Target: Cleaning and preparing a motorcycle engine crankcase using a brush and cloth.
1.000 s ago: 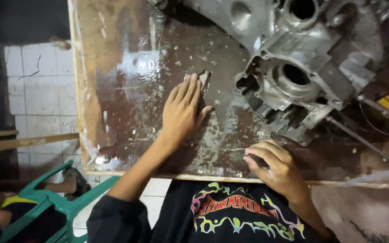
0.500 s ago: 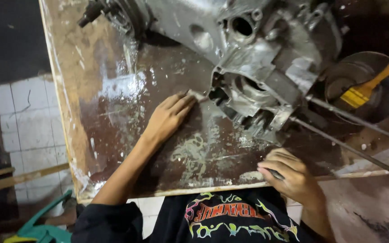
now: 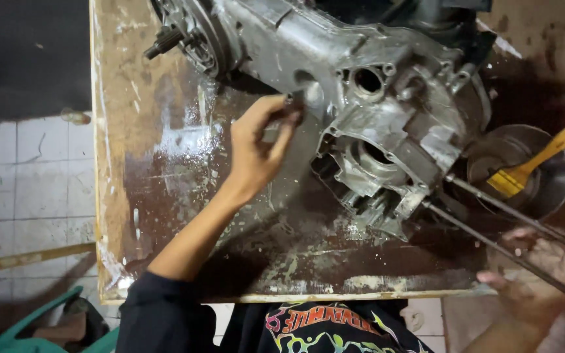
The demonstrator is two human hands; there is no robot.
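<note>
A large grey metal engine casing [image 3: 374, 117] lies on a wet, stained wooden board [image 3: 165, 163]. My left hand [image 3: 259, 147] reaches up to the casing's left side, fingers pinched on a small dark piece [image 3: 293, 104] that touches the metal. My right hand [image 3: 544, 274] is blurred at the lower right, just off the board's corner, under two long thin metal rods [image 3: 492, 216] that stick out of the casing. Whether it holds anything cannot be told.
A round metal bowl [image 3: 550, 176] to the right of the casing holds a yellow paintbrush [image 3: 531, 163] with a red handle tip. White tiled floor [image 3: 34, 170] lies to the left, and a green plastic chair [image 3: 27, 330] stands at the bottom left.
My left hand lifted off the board, where it lay flat, and now pinches a small piece against the casing. My right hand moved right, off the board edge towards the rods.
</note>
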